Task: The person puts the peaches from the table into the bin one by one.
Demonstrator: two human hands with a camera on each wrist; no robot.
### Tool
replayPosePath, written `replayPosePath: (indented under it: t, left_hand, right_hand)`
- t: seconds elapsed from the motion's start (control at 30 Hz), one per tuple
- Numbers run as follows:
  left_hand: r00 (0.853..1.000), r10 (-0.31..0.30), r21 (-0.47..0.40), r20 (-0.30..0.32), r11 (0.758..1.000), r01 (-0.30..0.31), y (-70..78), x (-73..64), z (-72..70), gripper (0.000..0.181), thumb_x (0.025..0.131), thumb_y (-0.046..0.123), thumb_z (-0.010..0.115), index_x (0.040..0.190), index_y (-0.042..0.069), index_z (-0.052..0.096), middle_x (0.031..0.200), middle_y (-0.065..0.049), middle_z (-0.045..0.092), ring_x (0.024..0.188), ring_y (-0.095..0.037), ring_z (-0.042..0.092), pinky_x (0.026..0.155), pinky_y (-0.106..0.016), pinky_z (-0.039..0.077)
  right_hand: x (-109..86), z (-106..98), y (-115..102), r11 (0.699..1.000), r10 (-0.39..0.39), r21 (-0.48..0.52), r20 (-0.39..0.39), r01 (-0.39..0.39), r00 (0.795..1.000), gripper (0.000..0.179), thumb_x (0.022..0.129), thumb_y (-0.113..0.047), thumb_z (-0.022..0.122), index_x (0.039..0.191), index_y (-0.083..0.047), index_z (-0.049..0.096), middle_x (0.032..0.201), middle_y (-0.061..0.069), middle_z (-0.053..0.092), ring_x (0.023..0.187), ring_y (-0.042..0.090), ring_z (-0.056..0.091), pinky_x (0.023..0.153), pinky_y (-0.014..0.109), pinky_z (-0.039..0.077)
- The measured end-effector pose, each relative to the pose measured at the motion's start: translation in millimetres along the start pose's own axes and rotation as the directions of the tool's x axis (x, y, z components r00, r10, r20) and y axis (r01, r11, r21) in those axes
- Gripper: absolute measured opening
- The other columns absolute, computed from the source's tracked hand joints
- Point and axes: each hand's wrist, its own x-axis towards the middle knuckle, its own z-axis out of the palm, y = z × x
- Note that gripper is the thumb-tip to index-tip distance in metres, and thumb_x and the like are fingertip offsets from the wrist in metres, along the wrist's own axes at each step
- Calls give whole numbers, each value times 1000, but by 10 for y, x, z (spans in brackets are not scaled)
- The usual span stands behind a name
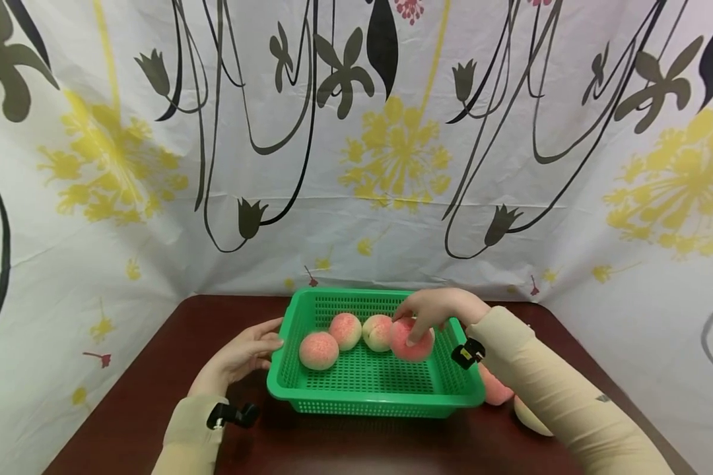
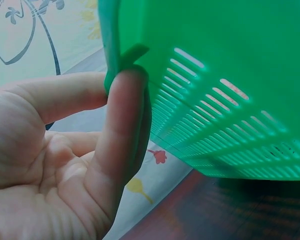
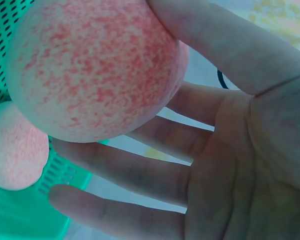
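Note:
A green plastic basket [image 1: 380, 407] with slotted walls sits on the dark table. Its left rim is pinched by my left hand [image 1: 246, 353]; in the left wrist view the left hand [image 2: 75, 145] has its thumb and fingers at the rim. Over the basket's right part, my right hand [image 1: 436, 310] grips a pink peach [image 1: 412, 343], and that peach [image 3: 100, 70] shows large and speckled in the right wrist view between thumb and fingers. Three other peaches lie inside: one at left [image 1: 319, 351], one behind it [image 1: 346, 331] and one nearer the middle [image 1: 377, 332].
To the right of the basket, partly behind the right forearm, lie a pink peach [image 1: 495, 386] and a pale one [image 1: 531, 417]. The dark red table [image 1: 148, 382] ends at a white floral curtain [image 1: 356, 251] behind and at both sides.

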Motion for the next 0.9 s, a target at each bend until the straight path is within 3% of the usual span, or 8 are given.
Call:
replayPosePath:
  t: [0.17, 0.37, 0.5, 0.63, 0.77, 0.9]
  left_hand:
    - [1000, 11, 8, 10, 1000, -11, -18, 11, 3, 67, 101, 9, 52, 156, 6, 14, 135, -30, 49, 104, -27, 64, 71, -32, 56]
    - [1000, 10, -6, 1, 1000, -10, -9, 7, 5, 67, 101, 9, 53, 156, 6, 15, 134, -31, 48, 100, -25, 66, 70, -32, 56]
    - [1000, 16, -12, 2, 1000, -16, 5, 12, 0, 66, 101, 9, 52, 156, 6, 15, 131, -31, 50, 98, -25, 66, 70, -32, 57]
    - [1000, 19, -6, 0, 1000, -19, -3, 20, -5, 66, 101, 9, 52, 155, 6, 16, 129, -31, 52, 98, -27, 66, 70, -33, 57]
    - [1000, 19, 9, -10, 1000, -19, -27, 19, -8, 65, 101, 9, 52, 155, 6, 17, 128, -31, 52, 101, -30, 65, 71, -34, 57]
    - [1000, 23, 13, -15, 1000, -22, -46, 9, -6, 65, 100, 9, 52, 155, 6, 17, 125, -29, 53, 99, -27, 65, 71, -34, 56]
  right_hand:
    - [91, 32, -41, 1000, -29, 6, 28, 29, 999, 57, 86, -24, 75, 138, -14, 55, 140, 7, 48, 96, 17, 56, 65, 40, 52]
    - [208, 69, -105, 998, -69, 2, 59, 69, 996, 55, 87, -21, 74, 138, -14, 55, 137, 5, 50, 82, 16, 57, 63, 33, 49]
    - [278, 90, -155, 997, -75, -26, 52, 77, 996, 54, 87, -22, 74, 137, -14, 56, 134, 3, 51, 81, 15, 56, 68, 35, 49]
    - [321, 103, -185, 992, -106, -62, 46, 108, 993, 53, 87, -20, 73, 137, -14, 55, 133, 2, 53, 100, 16, 57, 79, 36, 50]
    - [362, 134, -185, 993, -111, -30, 43, 112, 993, 54, 86, -22, 75, 136, -19, 56, 133, 0, 53, 117, 19, 53, 85, 34, 49]
    - [411, 182, -170, 994, -103, 52, 46, 101, 994, 54, 84, -21, 77, 134, -20, 57, 131, -1, 54, 117, 18, 54, 83, 32, 51]
